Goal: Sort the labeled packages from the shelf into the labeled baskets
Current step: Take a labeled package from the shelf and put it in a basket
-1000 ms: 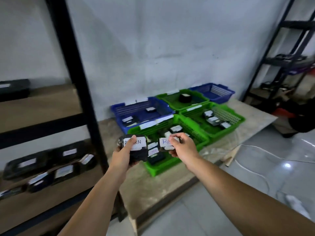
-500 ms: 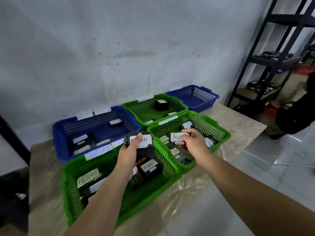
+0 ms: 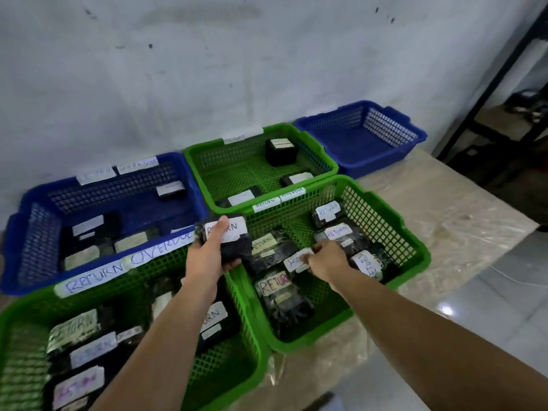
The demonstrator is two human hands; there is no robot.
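My left hand (image 3: 207, 256) grips a black package with a white RETURN label (image 3: 228, 235), held above the seam between the two front green baskets. My right hand (image 3: 326, 259) pinches a second labelled package (image 3: 296, 261) low inside the front right green basket (image 3: 415, 244), among several black RETURN packages. The front left green basket (image 3: 17, 315) carries RETURN and OVERDUE tags on its far rim and holds several RETURN packages; my left forearm hides some of them.
A blue basket (image 3: 17, 232) at the back left holds a few packages. The back green basket (image 3: 201, 155) holds three. An empty-looking blue basket (image 3: 415, 137) stands at the back right. All sit on a plastic-covered table (image 3: 459, 209); black shelving (image 3: 504, 78) rises at right.
The view has swung from the shelf to the baskets and come closer. My right hand has dropped with its package into the front right green basket. My left hand still holds its package.
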